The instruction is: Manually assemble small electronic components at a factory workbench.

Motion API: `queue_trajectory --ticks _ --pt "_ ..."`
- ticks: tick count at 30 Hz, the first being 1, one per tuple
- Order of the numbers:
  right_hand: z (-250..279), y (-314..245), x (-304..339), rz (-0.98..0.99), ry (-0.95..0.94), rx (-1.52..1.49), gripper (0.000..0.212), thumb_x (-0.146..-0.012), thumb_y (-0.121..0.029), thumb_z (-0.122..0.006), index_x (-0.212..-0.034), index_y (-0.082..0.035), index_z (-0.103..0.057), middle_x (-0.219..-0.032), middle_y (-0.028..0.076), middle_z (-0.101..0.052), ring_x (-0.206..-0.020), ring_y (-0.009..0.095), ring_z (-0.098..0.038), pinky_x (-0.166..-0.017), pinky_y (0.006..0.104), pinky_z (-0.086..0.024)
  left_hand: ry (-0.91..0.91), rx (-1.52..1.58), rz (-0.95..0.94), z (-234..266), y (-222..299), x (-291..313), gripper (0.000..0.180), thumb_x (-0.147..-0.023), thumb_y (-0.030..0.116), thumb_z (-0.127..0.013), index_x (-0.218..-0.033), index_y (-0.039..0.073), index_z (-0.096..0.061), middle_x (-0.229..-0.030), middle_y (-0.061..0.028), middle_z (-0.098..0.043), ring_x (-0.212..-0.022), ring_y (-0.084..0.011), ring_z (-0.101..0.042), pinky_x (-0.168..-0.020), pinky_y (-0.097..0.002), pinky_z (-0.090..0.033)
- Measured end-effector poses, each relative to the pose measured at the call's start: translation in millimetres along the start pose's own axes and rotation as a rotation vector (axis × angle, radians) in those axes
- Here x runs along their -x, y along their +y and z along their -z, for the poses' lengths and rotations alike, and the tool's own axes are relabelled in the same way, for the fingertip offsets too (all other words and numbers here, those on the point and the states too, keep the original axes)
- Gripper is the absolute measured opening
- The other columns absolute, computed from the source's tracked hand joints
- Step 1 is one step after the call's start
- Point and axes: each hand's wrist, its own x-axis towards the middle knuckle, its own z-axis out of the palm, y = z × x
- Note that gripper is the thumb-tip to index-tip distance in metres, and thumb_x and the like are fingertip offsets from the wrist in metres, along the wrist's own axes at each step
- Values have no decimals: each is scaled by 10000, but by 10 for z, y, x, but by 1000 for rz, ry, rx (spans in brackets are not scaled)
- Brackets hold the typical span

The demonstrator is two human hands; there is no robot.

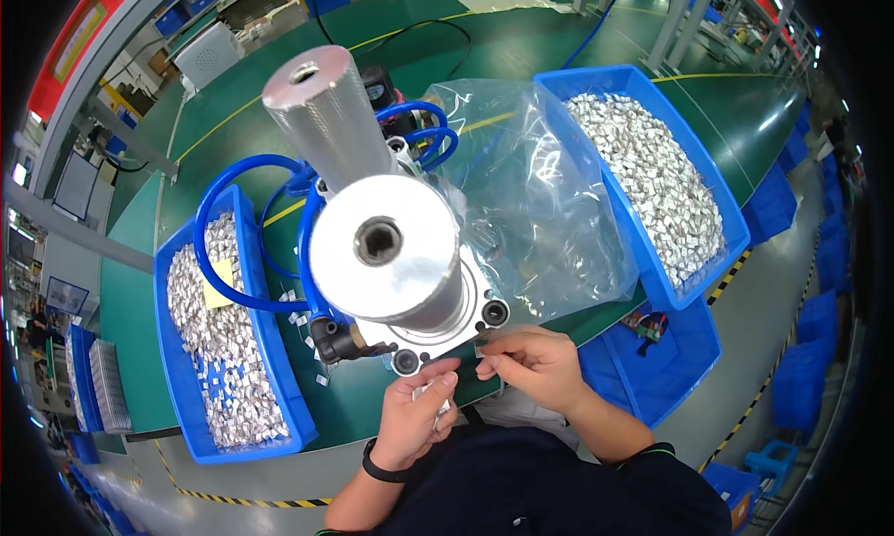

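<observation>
My left hand (416,420) is curled around a few small silver parts (438,393) just below the base of a press machine. My right hand (526,361) pinches one small silver part (483,351) between thumb and forefinger, close to the machine's base plate (470,320). Two large shiny metal cylinders (385,245) rise from that machine toward the camera and hide most of its work area. A black band sits on my left wrist (376,465).
A long blue bin (223,340) of small silver parts lies at the left, another blue bin (652,177) full of them at the right. A clear plastic bag (531,201) sits between machine and right bin. Blue air hoses (251,229) loop around the machine. Further blue crates (666,359) stand below the green table.
</observation>
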Motion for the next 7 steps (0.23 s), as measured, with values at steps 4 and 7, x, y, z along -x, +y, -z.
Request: queue_trajectory --ticks 4,7 --pt "70 -278 197 39 -82 138 149 -856 50 -628 -989 37 -695 -917 105 -676 -825 157 -700 -700 258 -574 -41 -15 -6 10 -29 31 314 -947 147 -618 -1218 -8 -576 -662 -7 -518 -456 -66 -429 -366 -209 -285" --pt "268 -608 347 207 -199 302 156 -826 22 -673 -971 -14 -721 -920 101 -693 -817 177 -707 -736 285 -584 -82 -52 -3 -42 -10 50 309 -948 139 -615 -1219 -3 -577 -656 -5 -522 -456 -64 -432 -363 -211 -292"
